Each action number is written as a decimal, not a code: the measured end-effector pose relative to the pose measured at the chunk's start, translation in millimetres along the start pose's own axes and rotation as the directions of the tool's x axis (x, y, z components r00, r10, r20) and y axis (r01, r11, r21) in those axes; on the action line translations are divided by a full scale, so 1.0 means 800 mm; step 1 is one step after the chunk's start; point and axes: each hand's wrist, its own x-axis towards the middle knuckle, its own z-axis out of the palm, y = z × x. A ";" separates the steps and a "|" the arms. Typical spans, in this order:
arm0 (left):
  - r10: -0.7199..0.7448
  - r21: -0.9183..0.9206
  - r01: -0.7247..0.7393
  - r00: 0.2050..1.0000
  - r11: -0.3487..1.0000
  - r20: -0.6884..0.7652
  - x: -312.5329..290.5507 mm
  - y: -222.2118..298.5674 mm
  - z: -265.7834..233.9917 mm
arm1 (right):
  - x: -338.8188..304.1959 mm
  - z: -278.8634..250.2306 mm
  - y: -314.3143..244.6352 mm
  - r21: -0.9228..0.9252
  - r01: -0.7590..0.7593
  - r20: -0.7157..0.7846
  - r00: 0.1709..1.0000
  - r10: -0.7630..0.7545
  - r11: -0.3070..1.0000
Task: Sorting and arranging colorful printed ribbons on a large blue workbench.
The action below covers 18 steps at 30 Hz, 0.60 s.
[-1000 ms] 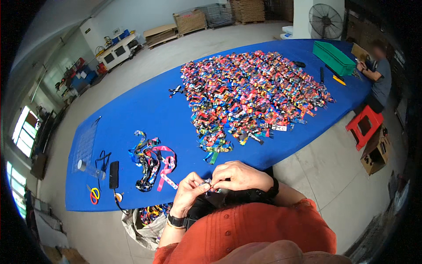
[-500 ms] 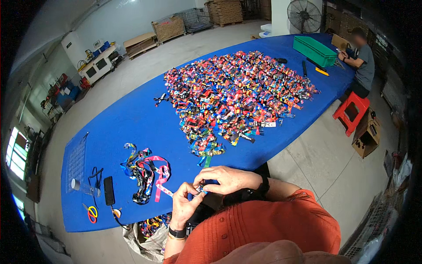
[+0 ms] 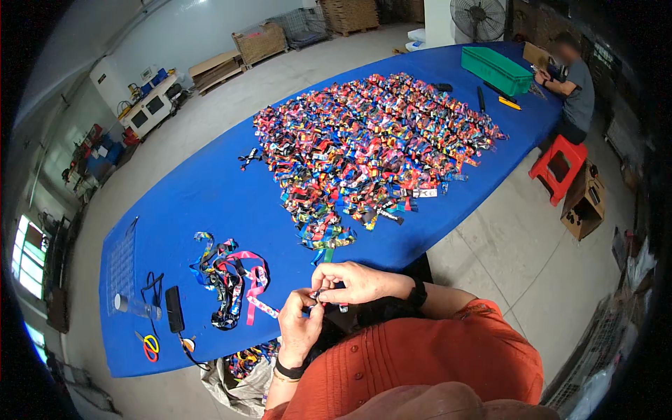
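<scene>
My left hand [image 3: 299, 327] and my right hand [image 3: 358, 283] meet at the table's near edge, fingers pinched together. Between their fingertips is a small bunched piece of printed ribbon strap [image 3: 315, 295], mostly hidden by the fingers. A pink and white printed strap [image 3: 260, 306] runs over the table towards my left hand; whether it joins the piece I hold, I cannot tell. Left of my hands lie loose, tangled patterned straps [image 3: 227, 294]. Beyond my hands spreads a large pile of short folded multicoloured straps [image 3: 378, 150], with a green strap end [image 3: 329, 255] near my right hand.
On the blue table [image 3: 189, 189] lie scissors [image 3: 150, 347], a black phone-like slab [image 3: 174, 309], a clear bottle [image 3: 136, 306] and a green crate [image 3: 495, 70]. A sack of straps [image 3: 241, 381] stands below. A co-worker [image 3: 577, 91] sits far right near a red stool [image 3: 558, 168].
My fingers have shifted around the small strap piece, and my right hand's fingers are more curled in. The whole view has tilted slightly. The loose straps and pile lie as before.
</scene>
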 end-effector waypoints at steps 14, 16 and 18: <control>0.398 0.353 -0.439 0.899 0.826 0.185 0.020 0.012 -0.003 | -0.009 -0.013 0.015 0.394 -0.269 0.067 0.962 0.265 0.879; 0.395 0.390 -0.458 0.889 0.799 0.234 0.019 0.016 -0.004 | -0.008 -0.011 0.024 0.404 -0.225 0.056 0.973 0.222 0.886; 0.405 0.392 -0.466 0.884 0.793 0.231 0.015 0.015 -0.005 | -0.006 -0.012 0.025 0.333 -0.261 0.071 0.965 0.252 0.906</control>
